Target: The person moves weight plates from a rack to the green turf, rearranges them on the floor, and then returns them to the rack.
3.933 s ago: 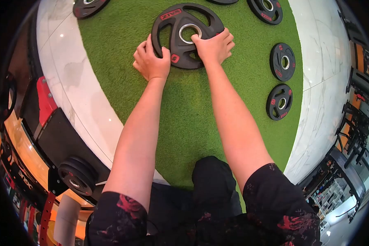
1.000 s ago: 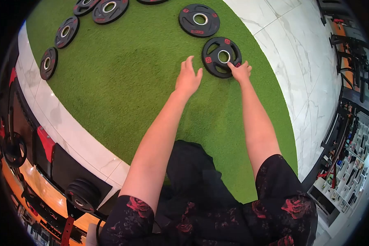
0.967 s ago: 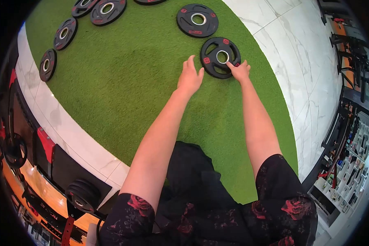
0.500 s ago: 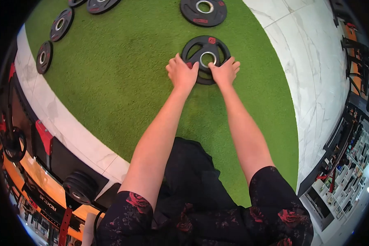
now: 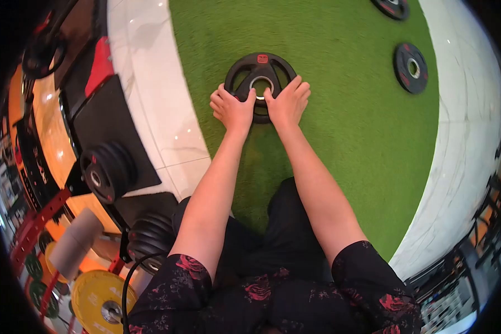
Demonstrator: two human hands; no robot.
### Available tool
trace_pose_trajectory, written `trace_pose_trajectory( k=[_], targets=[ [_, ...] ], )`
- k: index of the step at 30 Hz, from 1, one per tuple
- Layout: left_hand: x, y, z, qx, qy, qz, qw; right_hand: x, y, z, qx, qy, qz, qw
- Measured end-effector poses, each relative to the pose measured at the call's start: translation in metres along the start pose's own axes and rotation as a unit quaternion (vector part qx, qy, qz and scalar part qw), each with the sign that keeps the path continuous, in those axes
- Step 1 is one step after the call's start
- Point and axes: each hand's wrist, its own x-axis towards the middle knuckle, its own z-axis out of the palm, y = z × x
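A black weight plate [image 5: 261, 70] with a metal-ringed centre hole and cut-out grip slots is between my hands, above the green turf. My left hand [image 5: 233, 110] grips its near left side, thumb beside the centre ring and fingers around the rim. On the near right side, my right hand [image 5: 287, 106] has the same kind of hold, its thumb at the ring. A red mark shows on the plate's far edge. Both forearms reach straight forward.
Another black plate [image 5: 411, 68] lies on the turf [image 5: 339, 128] at right, with one more partly seen beyond it. White tile [image 5: 150, 83] borders the turf. At left, black plates [image 5: 107, 171] hang on a rack near a yellow plate [image 5: 97, 300].
My view has swung left, bringing the rack and tile strip closer. Both hands still hold the plate, which has moved from among the other plates toward the turf's left side.
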Motion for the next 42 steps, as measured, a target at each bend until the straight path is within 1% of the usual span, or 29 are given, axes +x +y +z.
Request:
trace_pose_trajectory(
  k=[1, 3, 5, 7, 8, 9, 11, 12, 14, 16, 19, 23, 25, 26, 28, 29, 31, 35, 37, 39, 40, 41, 42],
  targets=[
    [0.011, -0.015, -0.009, 0.0, 0.008, -0.013, 1.0, -0.002, -0.015, 0.009, 0.0, -0.008, -0.013, 1.0],
    [0.029, -0.04, -0.026, 0.004, 0.041, -0.033, 0.999, -0.001, -0.04, 0.024, 0.007, 0.008, -0.131, 0.991],
    [0.042, -0.058, -0.039, 0.006, 0.041, -0.063, 0.997, 0.005, -0.049, 0.031, 0.014, -0.018, -0.167, 0.986],
    [0.052, -0.074, -0.045, -0.004, 0.03, -0.088, 0.996, 0.014, -0.043, 0.039, -0.006, 0.032, -0.317, 0.948],
    [0.055, -0.076, -0.045, -0.007, 0.033, -0.095, 0.995, 0.016, -0.038, 0.042, 0.0, 0.003, -0.307, 0.952],
    [0.056, -0.075, -0.043, -0.016, 0.044, -0.096, 0.994, 0.015, -0.04, 0.046, -0.003, -0.001, -0.312, 0.95],
    [0.058, -0.07, -0.035, -0.035, 0.048, -0.101, 0.993, 0.019, -0.035, 0.048, 0.029, 0.003, -0.307, 0.951],
    [0.059, -0.069, -0.032, -0.031, 0.056, -0.11, 0.992, 0.018, -0.036, 0.05, 0.022, 0.02, -0.312, 0.95],
    [0.059, -0.071, -0.03, -0.027, 0.06, -0.121, 0.99, 0.016, -0.036, 0.05, 0.014, 0.022, -0.315, 0.949],
    [0.058, -0.071, -0.028, -0.041, 0.094, -0.098, 0.99, 0.017, -0.037, 0.05, 0.009, 0.028, -0.319, 0.947],
    [0.058, -0.073, -0.027, -0.067, 0.109, -0.09, 0.988, 0.017, -0.036, 0.05, 0.02, 0.031, -0.317, 0.948],
    [0.058, -0.073, -0.029, -0.087, 0.104, -0.104, 0.985, 0.017, -0.035, 0.051, 0.031, 0.035, -0.319, 0.947],
    [0.059, -0.075, -0.026, -0.107, 0.14, -0.098, 0.979, 0.017, -0.032, 0.052, 0.035, 0.036, -0.321, 0.946],
    [0.059, -0.078, -0.027, -0.109, 0.143, -0.099, 0.979, 0.017, -0.032, 0.052, 0.033, 0.037, -0.319, 0.946],
    [0.06, -0.085, -0.035, -0.178, 0.142, -0.097, 0.969, 0.017, -0.031, 0.056, 0.035, 0.036, -0.322, 0.946],
    [0.059, -0.089, -0.041, -0.176, 0.145, -0.099, 0.969, 0.018, -0.03, 0.057, 0.022, 0.043, -0.326, 0.944],
    [0.059, -0.097, -0.058, -0.194, 0.125, -0.107, 0.967, 0.016, -0.031, 0.059, 0.016, 0.05, -0.335, 0.941],
    [0.049, -0.115, -0.071, -0.182, 0.142, -0.117, 0.966, 0.009, -0.035, 0.059, -0.023, 0.059, -0.34, 0.938],
    [0.044, -0.119, -0.069, -0.152, 0.138, -0.124, 0.971, 0.009, -0.037, 0.057, -0.09, 0.059, -0.346, 0.932],
    [0.041, -0.126, -0.071, -0.189, 0.115, -0.138, 0.965, -0.003, -0.05, 0.054, -0.1, 0.061, -0.348, 0.93],
    [0.04, -0.13, -0.07, -0.205, 0.114, -0.128, 0.964, -0.016, -0.06, 0.054, -0.008, -0.016, -0.34, 0.94],
    [0.04, -0.137, -0.066, -0.207, 0.118, -0.135, 0.962, -0.03, -0.067, 0.057, 0.081, -0.103, -0.324, 0.937],
    [0.037, -0.142, -0.067, -0.232, 0.113, -0.134, 0.957, -0.041, -0.068, 0.065, 0.077, -0.11, -0.328, 0.935]
  ],
)
